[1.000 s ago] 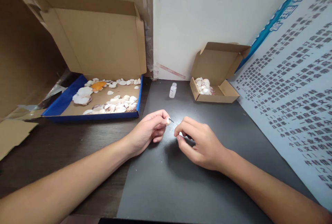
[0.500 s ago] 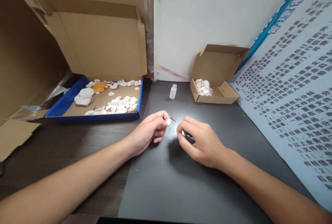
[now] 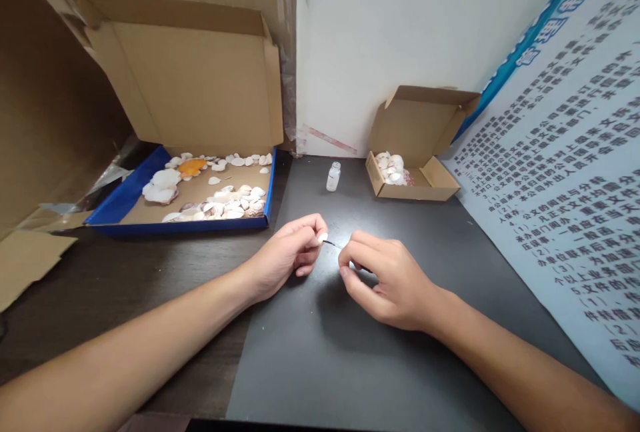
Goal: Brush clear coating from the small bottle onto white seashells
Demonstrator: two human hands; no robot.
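Note:
My left hand (image 3: 293,249) is closed, pinching a small white shell (image 3: 323,237) between thumb and fingertips. To its right, my right hand (image 3: 387,279) grips a thin brush (image 3: 331,243) whose dark tip points left and meets the shell's edge; most of the handle is hidden by the fingers. Both hands hover over the dark grey mat, close together. Beyond them stands a small clear glass vial (image 3: 333,177), upright and without a cap.
At the left, a blue-edged cardboard box (image 3: 180,227) lies open with many white shells (image 3: 235,204) and an orange one (image 3: 192,167) in it. A smaller cardboard box (image 3: 417,191) with shells (image 3: 393,169) stands at the back right. A printed poster (image 3: 565,219) lines the right side.
The brush tip has moved down and left and now meets the shell. My right hand has shifted slightly left and down. The left hand has barely moved.

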